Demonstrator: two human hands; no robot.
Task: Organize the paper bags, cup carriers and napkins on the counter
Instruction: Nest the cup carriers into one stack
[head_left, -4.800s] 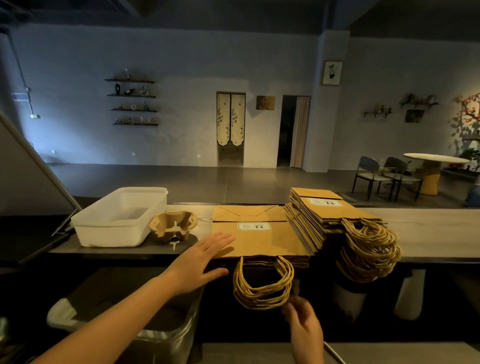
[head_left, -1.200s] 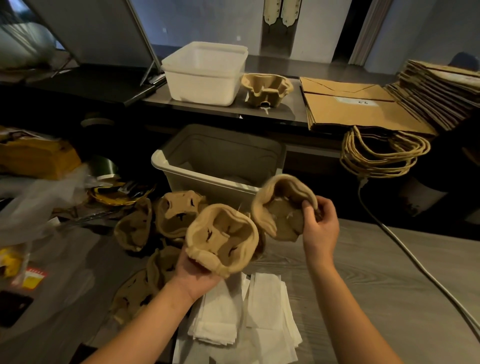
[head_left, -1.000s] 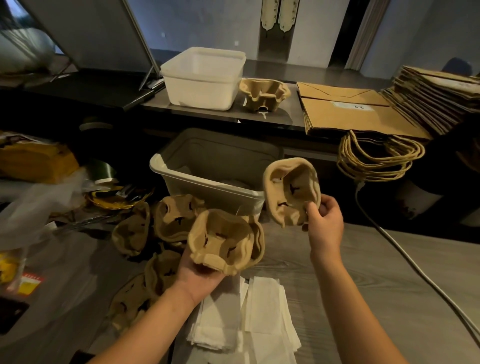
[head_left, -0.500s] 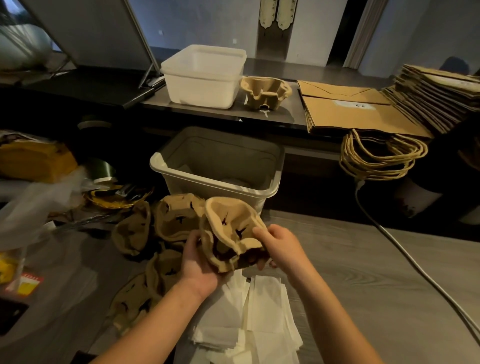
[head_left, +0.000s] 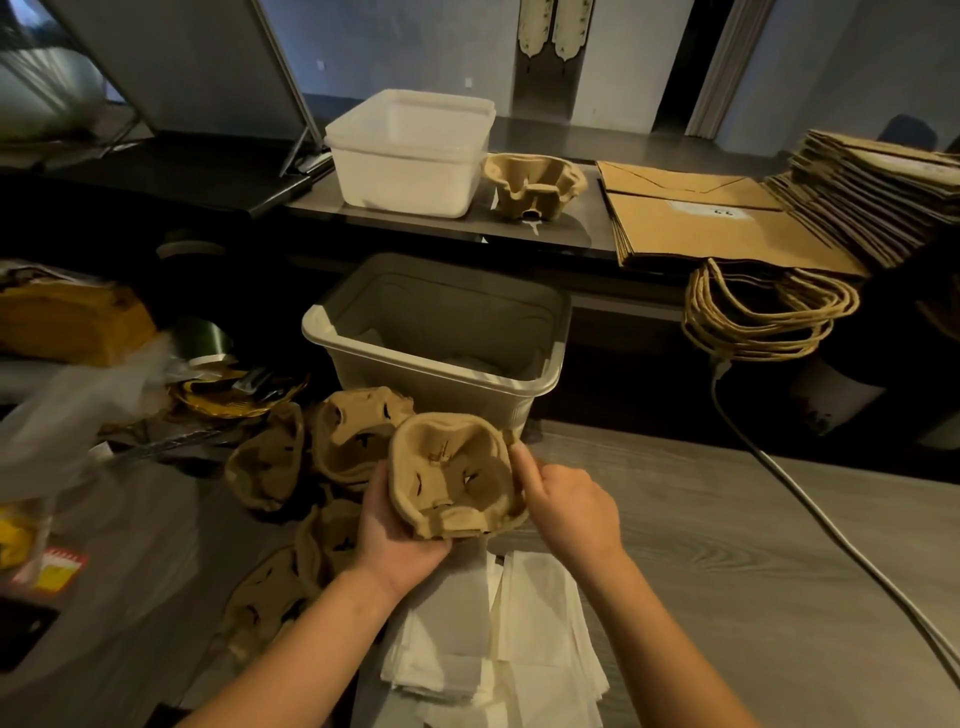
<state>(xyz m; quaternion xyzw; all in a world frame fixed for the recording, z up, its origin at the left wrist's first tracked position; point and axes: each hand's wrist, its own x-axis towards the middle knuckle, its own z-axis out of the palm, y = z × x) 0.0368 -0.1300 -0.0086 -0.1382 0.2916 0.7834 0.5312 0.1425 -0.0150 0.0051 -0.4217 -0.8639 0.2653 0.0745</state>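
The cup carrier (head_left: 452, 475) that the right hand (head_left: 569, 512) held up on its own a second ago has come down and been pressed into the one in the left hand (head_left: 402, 545). Both hands now grip them as one stack, with the hollows turned more toward the camera than half a second ago

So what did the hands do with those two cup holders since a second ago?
The right hand brought its carrier across and nested it into the one in the left hand; both now grip the nested carriers. The napkins, white tub, paper bags and counter carrier stayed put.
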